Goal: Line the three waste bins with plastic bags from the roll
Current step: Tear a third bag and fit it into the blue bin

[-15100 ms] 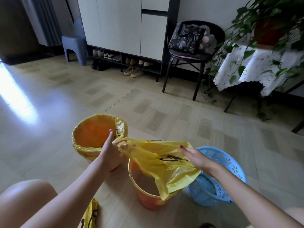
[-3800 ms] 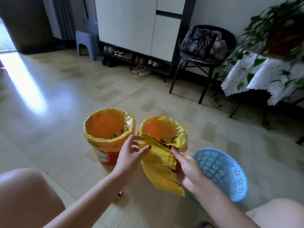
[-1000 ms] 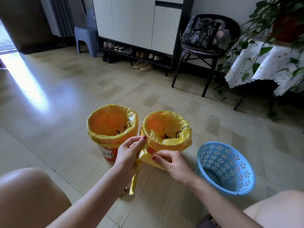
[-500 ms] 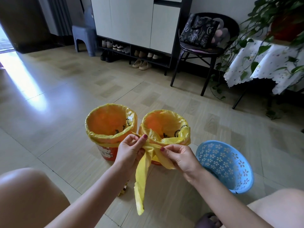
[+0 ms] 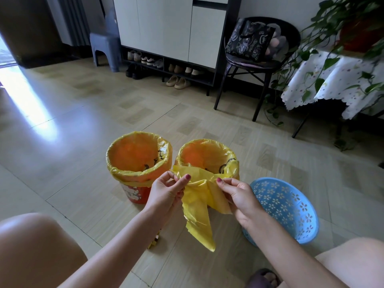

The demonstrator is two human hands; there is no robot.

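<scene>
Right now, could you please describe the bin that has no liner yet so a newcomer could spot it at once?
On the tiled floor in front of the person stand three bins in a row. The unlined bin is the rightmost, beside the right hand. Unlike the two orange bins with yellow bags, it is a blue basket with flower-shaped holes, tilted.

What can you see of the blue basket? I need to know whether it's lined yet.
The blue basket is unlined: round, light blue plastic, its wall pierced with flower-shaped holes. It sits on the floor, tilted, mouth open, right of the two bagged bins. No bag or hand touches it; the right hand partly overlaps its near edge.
</scene>
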